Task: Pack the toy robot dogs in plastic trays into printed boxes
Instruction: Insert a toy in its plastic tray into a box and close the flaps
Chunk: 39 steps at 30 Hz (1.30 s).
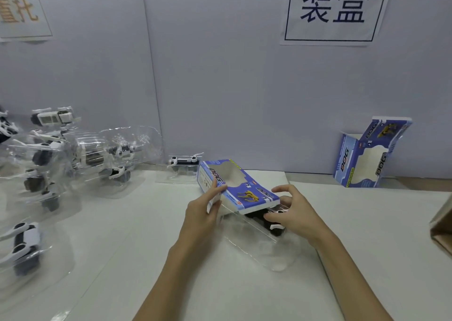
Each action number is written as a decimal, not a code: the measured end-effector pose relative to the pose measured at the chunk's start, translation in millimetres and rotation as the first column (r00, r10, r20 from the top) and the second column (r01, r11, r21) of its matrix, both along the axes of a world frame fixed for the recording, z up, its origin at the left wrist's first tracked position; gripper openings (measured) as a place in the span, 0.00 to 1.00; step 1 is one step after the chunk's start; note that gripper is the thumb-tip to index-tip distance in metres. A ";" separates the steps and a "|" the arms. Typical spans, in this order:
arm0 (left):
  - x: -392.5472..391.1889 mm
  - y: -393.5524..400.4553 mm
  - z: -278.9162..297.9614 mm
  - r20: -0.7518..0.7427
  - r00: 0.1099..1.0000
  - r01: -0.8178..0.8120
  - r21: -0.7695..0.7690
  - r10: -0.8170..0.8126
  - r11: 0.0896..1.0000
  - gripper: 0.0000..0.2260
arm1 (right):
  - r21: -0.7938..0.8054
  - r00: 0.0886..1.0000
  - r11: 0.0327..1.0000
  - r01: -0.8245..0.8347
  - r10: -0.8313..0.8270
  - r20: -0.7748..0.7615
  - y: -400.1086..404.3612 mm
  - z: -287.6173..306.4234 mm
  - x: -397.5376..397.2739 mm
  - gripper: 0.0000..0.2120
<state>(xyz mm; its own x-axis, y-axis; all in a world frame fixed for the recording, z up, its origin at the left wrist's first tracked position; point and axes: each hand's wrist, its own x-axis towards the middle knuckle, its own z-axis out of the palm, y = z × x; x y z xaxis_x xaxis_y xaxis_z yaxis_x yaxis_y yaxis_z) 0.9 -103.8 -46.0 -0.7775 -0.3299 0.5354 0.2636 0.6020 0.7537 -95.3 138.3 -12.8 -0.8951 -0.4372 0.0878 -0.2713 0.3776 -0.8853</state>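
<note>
1. Nearest the camera, two bare forearms reach up the white table (127, 235) and meet at the blue printed box (238, 186), the landmark for everything below.

2. At the box's near left corner, the left hand (204, 213) grips its open end, thumb on top and fingers curled under the edge, and tilts that end up.

3. Just right of the box's near end, the right hand (293, 210) is half closed, fingers curled onto the toy robot dog (269, 219) and the clear plastic tray (254, 240) that carries it.

4. The tray lies directly in front of the box mouth, its far end already under the box's lip. Its long axis looks roughly in line with the box's, running from the near right toward the far left. How deep it sits I cannot tell.

5. As I judge it, the coming move turns on keeping those two axes matched: the right hand, nearer the tray, pushes while the left steadies the box. A skewed tray could catch on the mouth.

6. Far left of the box, more trayed dogs (73, 154) are heaped; one small trayed dog (184, 164) lies just behind it.

7. Well right of the box, an empty printed box (367, 157) stands against the wall (220, 76).
</note>
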 end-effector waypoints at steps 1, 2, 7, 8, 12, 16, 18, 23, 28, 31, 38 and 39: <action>0.6 -0.2 0.0 0.009 1.000 -0.011 -0.011 0.012 1.000 0.20 | -0.010 1.000 1.000 0.003 -0.003 0.000 -0.2 -0.1 0.1 0.28; 1.0 -0.9 -0.3 0.025 1.000 -0.015 -0.014 0.015 1.000 0.20 | -0.018 1.000 1.000 0.016 -0.016 -0.006 -0.8 0.0 0.5 0.29; -1.6 -4.6 -3.4 0.090 0.994 -0.051 -0.055 0.056 0.997 0.22 | -0.037 0.990 0.990 0.132 -0.134 -0.052 -6.0 1.2 3.8 0.32; -2.7 -5.0 -3.5 0.089 0.994 -0.053 -0.066 0.058 0.996 0.22 | -0.032 0.987 0.989 0.145 -0.147 -0.069 -6.7 1.2 3.8 0.31; -3.5 -7.8 -0.5 0.105 0.994 -0.005 -0.089 0.014 0.996 0.23 | 0.006 0.984 0.988 0.155 -0.154 -0.086 -9.5 1.9 3.6 0.30; -0.6 -12.9 4.3 0.125 0.992 0.012 -0.131 0.005 0.991 0.23 | 0.023 0.982 0.985 0.172 -0.169 -0.086 -10.4 1.6 2.4 0.30; 0.9 -11.7 4.8 0.126 0.992 0.007 -0.183 0.017 0.983 0.23 | 0.034 0.976 0.979 0.199 -0.195 -0.097 -11.2 1.7 3.4 0.29; 0.4 -3.6 8.7 0.170 0.984 0.004 -0.278 0.045 0.961 0.23 | 0.075 0.963 0.967 0.243 -0.231 -0.141 -14.6 1.5 6.6 0.25; 6.6 -2.9 11.3 0.120 0.993 0.012 -0.206 0.014 0.978 0.17 | -0.161 0.990 0.981 0.106 -0.118 -0.070 -12.6 -0.2 1.6 0.19; 5.2 -1.2 10.2 0.162 0.987 0.022 -0.156 0.004 0.988 0.14 | -0.430 0.987 0.893 0.136 -0.087 0.133 -7.9 -3.6 -0.5 0.18; 7.5 19.8 5.2 0.388 0.903 0.223 -0.060 -0.183 0.973 0.54 | -0.504 0.962 0.853 0.132 0.011 0.271 -25.9 -17.1 4.1 0.14; 6.7 23.4 4.0 0.388 0.905 0.220 -0.075 -0.174 0.973 0.58 | -0.509 0.962 0.850 0.138 0.008 0.273 -26.7 -18.5 3.9 0.14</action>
